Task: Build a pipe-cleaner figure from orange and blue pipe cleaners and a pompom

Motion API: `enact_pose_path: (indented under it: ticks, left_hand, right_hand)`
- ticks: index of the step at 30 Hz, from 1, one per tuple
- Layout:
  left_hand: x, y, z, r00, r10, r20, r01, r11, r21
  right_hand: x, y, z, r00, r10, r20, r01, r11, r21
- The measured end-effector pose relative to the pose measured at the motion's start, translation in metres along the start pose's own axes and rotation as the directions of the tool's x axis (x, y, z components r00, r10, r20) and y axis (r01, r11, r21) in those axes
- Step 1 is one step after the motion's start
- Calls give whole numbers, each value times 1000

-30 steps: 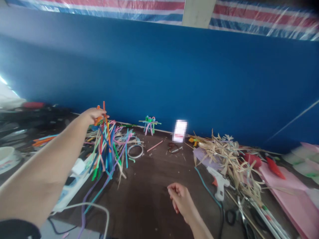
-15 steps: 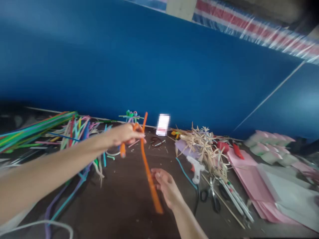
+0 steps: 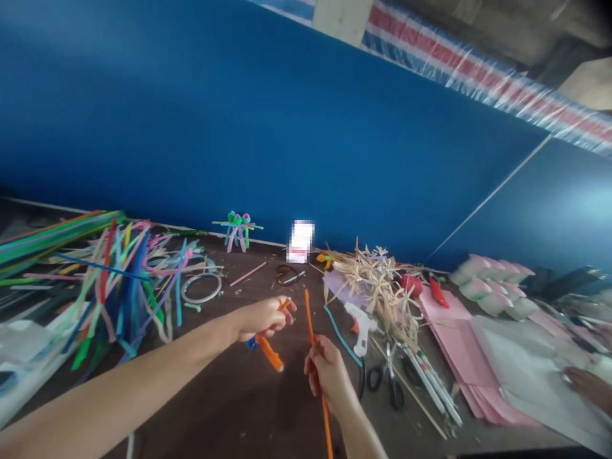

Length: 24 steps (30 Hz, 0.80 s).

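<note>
My left hand (image 3: 265, 319) is closed around an orange piece (image 3: 270, 354), whose thick, pale-tipped end hangs below the fingers. A thinner orange tip pokes out at the fingertips; whether it belongs to the same piece, I cannot tell. Something blue shows under that hand. To the right, my right hand (image 3: 326, 366) pinches a long orange pipe cleaner (image 3: 308, 315), which points up above the fingers and runs down past the wrist. The two hands are apart, both over the dark table (image 3: 282, 414).
Colourful pipe cleaners (image 3: 129, 280) are heaped at left near a silver ring (image 3: 201, 289). At right lie a glue gun (image 3: 362, 328), scissors (image 3: 389, 376), dried straw-like flowers (image 3: 373, 274) and pink sheets (image 3: 454, 338). Another person's hand (image 3: 588, 386) rests at far right.
The orange pipe cleaner has gone from the left hand's fingers into the right hand's. My left hand has moved lower and nearer. Another person's hand has appeared at far right.
</note>
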<state>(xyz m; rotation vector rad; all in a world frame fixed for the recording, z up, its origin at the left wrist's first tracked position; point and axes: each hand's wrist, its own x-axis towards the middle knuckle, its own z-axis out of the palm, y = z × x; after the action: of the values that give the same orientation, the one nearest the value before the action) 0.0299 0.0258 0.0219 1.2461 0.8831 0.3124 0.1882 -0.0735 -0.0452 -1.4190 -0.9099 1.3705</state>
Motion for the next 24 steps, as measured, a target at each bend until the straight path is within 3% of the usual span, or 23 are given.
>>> enact_pose_path:
  ticks: [3,8,13,20,24]
  left_hand:
    - [2,-7,-3,996,4,93,7,993,-116]
    - [5,-17,0,995,60,83,-51,993,-104]
    - [7,-25,6,991,56,119,-49,997,-57]
    - [9,-30,4,980,33,197,49,917,-396]
    - [5,-34,2,980,50,195,43,895,-445]
  right_hand:
    - [-2,3,-7,1000,12,-20,-12,1000,27]
    - [-5,-5,-17,996,-41,-73,39,999,-20]
    - [-7,-6,-26,998,-37,44,43,991,-129]
    - [-16,14,-16,995,54,78,-45,992,-115]
    - [-21,16,-12,994,55,94,-48,995,-83]
